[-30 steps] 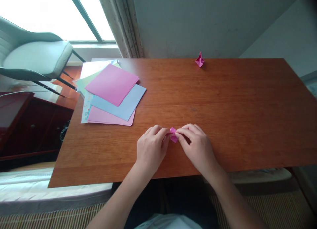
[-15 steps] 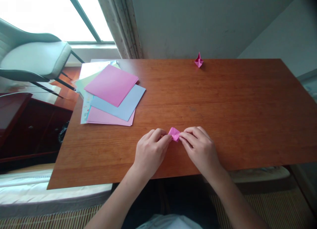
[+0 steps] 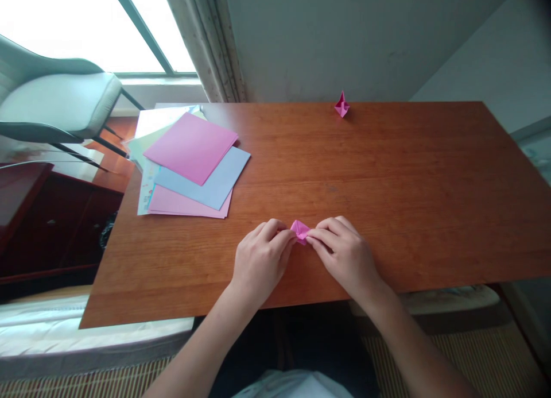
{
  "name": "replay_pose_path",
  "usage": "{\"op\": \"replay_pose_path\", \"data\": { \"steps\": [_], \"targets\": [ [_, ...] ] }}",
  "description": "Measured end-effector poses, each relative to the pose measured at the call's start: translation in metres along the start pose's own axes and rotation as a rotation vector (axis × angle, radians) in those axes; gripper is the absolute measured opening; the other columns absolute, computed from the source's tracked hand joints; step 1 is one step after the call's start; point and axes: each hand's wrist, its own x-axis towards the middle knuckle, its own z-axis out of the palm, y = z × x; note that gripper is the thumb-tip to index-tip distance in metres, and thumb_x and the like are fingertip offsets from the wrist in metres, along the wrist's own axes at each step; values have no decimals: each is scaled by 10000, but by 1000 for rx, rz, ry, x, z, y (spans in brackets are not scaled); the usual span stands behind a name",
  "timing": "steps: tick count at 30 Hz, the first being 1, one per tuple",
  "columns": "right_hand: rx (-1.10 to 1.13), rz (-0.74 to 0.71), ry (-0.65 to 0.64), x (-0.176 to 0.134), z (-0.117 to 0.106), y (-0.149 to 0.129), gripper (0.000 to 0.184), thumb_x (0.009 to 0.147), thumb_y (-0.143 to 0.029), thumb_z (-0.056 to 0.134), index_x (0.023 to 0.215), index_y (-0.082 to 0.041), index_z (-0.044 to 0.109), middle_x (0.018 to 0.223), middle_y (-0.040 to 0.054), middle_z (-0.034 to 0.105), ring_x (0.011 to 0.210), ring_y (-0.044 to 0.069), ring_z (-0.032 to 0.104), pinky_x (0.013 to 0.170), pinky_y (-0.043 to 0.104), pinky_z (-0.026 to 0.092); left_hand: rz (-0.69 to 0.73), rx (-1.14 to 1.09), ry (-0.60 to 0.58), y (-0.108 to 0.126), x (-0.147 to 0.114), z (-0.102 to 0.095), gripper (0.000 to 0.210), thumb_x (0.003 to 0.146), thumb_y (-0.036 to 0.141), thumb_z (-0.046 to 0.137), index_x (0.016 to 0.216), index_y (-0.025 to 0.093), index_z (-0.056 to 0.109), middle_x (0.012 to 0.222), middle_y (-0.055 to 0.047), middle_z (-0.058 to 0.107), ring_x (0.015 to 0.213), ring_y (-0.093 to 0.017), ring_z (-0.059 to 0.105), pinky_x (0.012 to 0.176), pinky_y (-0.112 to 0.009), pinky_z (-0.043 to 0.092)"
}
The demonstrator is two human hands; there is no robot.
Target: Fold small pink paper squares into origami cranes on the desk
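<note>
A small folded piece of pink paper [image 3: 300, 230] is pinched between my two hands, just over the near middle of the wooden table [image 3: 387, 185]. My left hand [image 3: 262, 259] grips its left side with thumb and fingers closed. On the opposite side my right hand [image 3: 344, 257] pinches the right edge. The fingertips hide parts of the folds. Far off at the table's back edge stands a second pink folded-paper figure [image 3: 342, 106] with a pointed tip, touched by neither hand.
Left of my hands lies an overlapping pile of paper: a bright pink sheet [image 3: 193, 148] on top, a blue sheet [image 3: 230, 168] and light pink sheets [image 3: 189, 204] beneath. A pale chair [image 3: 60, 96] stands past the table's left side, near a window. A curtain [image 3: 210, 42] hangs behind.
The whole view has shifted slightly, so everything sits a little further left. Both hands keep their pinch on the folded paper, with barely any movement of the fingers.
</note>
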Motion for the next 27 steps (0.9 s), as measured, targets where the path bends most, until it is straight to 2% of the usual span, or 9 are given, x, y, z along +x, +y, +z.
{"op": "replay_pose_path", "data": {
  "steps": [5, 9, 12, 22, 27],
  "targets": [
    [26, 54, -4, 10, 1, 1, 176, 972, -271, 588, 849, -226, 706, 847, 40, 668, 838, 204, 573, 771, 351, 478, -98, 29, -23, 8, 4, 2, 190, 997, 268, 521, 918, 219, 687, 924, -23, 684, 824, -160, 634, 711, -278, 466],
    [75, 55, -22, 10, 1, 1, 145, 966, -252, 585, 866, -227, 688, 869, 41, 668, 856, 205, 579, 779, 351, 479, -147, 72, -18, 13, 5, 4, 193, 987, 249, 520, 862, 216, 662, 885, -20, 665, 792, -167, 614, 677, -289, 432],
    [104, 74, -9, 8, 1, 1, 121, 958, -272, 607, 875, -228, 685, 874, 40, 669, 862, 203, 584, 783, 350, 481, -153, 87, -3, 14, 6, 4, 199, 990, 243, 504, 849, 218, 643, 874, -18, 659, 776, -168, 603, 665, -294, 411],
    [52, 131, -3, 14, 4, -5, 213, 951, -275, 611, 744, -226, 618, 805, 33, 670, 809, 203, 576, 748, 347, 449, -176, 95, -18, 13, 9, 5, 162, 993, 256, 502, 901, 231, 633, 872, -8, 679, 796, -172, 624, 657, -291, 400],
    [17, 163, 29, 17, 6, -5, 186, 935, -301, 637, 765, -231, 611, 792, 31, 664, 787, 205, 571, 730, 344, 439, -186, 110, -4, 13, 11, 7, 173, 995, 271, 502, 883, 225, 626, 845, -16, 684, 787, -175, 626, 643, -285, 394]
  ]
}}
